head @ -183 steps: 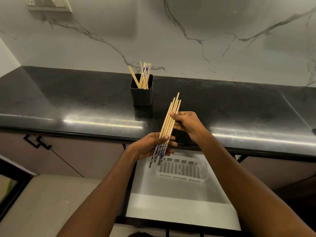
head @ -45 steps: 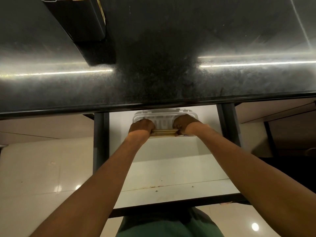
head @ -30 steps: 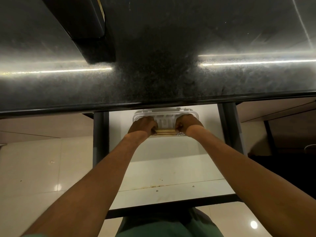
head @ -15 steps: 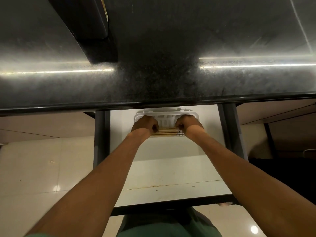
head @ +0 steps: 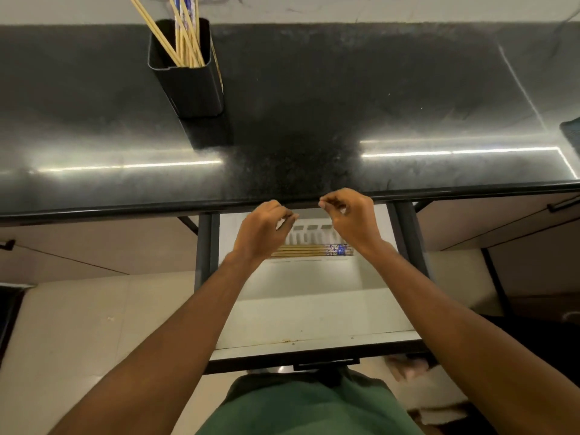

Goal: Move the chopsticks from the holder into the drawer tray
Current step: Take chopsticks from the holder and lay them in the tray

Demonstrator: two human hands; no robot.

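Observation:
A bundle of wooden chopsticks [head: 309,250] with blue-patterned ends lies flat across the white slotted tray [head: 310,234] inside the open drawer [head: 314,321]. Above the tray, near the counter's front edge, my left hand [head: 262,230] and my right hand [head: 350,219] are raised, both empty with fingers loosely curled. A black square holder [head: 188,80] stands on the black counter at the back left, and several more chopsticks [head: 180,29] lean in it.
The glossy black counter [head: 345,105] overhangs the back of the drawer. Dark drawer rails [head: 204,249] run along both sides. Closed cabinet fronts with black handles flank the drawer. A dark cloth edge [head: 571,133] shows at the far right of the counter.
Both hands have let go of the chopstick bundle, which now rests in the tray, and have lifted up toward the counter edge. The view has tilted up, showing the holder's top.

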